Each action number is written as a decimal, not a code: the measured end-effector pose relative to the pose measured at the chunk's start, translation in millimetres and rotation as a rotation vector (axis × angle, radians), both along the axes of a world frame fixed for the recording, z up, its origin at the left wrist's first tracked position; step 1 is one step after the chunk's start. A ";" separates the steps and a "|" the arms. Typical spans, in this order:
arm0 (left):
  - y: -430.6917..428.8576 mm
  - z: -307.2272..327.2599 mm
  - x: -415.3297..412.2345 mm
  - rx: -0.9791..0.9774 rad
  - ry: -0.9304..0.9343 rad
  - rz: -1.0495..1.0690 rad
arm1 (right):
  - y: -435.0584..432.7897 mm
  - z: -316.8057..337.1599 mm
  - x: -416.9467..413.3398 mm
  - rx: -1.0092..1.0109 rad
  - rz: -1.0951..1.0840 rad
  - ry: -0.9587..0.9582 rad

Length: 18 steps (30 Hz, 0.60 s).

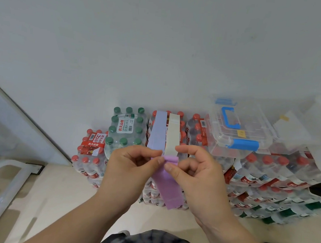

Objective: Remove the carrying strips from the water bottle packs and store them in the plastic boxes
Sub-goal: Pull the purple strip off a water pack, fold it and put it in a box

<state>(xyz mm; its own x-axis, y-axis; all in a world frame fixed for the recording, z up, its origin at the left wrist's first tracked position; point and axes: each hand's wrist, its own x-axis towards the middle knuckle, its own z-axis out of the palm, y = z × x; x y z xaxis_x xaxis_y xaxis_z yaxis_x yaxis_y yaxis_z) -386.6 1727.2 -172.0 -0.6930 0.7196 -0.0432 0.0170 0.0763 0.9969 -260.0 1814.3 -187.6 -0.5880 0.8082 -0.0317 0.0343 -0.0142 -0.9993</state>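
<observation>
Pinching purple strip (168,187), lidded clear box (253,127) atop packs (276,175)

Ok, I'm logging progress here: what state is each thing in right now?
Left hand: pinching the purple strip.
Right hand: pinching it too.
Purple strip: top end folded over, rest hanging down.
Lavender strip: lying across a red-capped pack.
Cream strip: lying beside it.
Plastic box: lid shut, sitting on the stacked packs.

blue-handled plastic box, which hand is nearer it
Right. The right hand sits just below-left of the plastic box; the left hand is farther left, beyond the purple strip.
</observation>
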 end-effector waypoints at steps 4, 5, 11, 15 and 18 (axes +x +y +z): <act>-0.8 -0.5 -1.5 0.026 -0.019 -0.024 | 1.2 -0.2 -1.3 -0.002 -0.017 0.009; -0.9 -0.1 -1.9 0.033 -0.021 -0.027 | 1.2 -0.4 -1.3 -0.013 -0.019 0.020; -4.1 0.2 -4.0 0.061 0.012 -0.066 | -0.7 -0.4 -1.9 -0.035 -0.052 0.036; -5.7 1.9 -3.8 0.083 -0.076 -0.063 | -2.6 -2.1 -3.1 -0.042 -0.068 0.037; -6.3 0.0 -4.9 0.027 -0.045 -0.053 | -6.0 -2.9 -3.9 -0.040 -0.082 0.042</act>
<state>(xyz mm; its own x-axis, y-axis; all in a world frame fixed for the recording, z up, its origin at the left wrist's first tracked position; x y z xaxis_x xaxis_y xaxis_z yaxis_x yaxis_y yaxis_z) -391.5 1720.9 -172.0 -0.6519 0.7564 -0.0539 -0.0246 0.0499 0.9985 -263.9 1808.2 -190.6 -0.5210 0.8525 -0.0411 -0.0109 -0.0547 -0.9984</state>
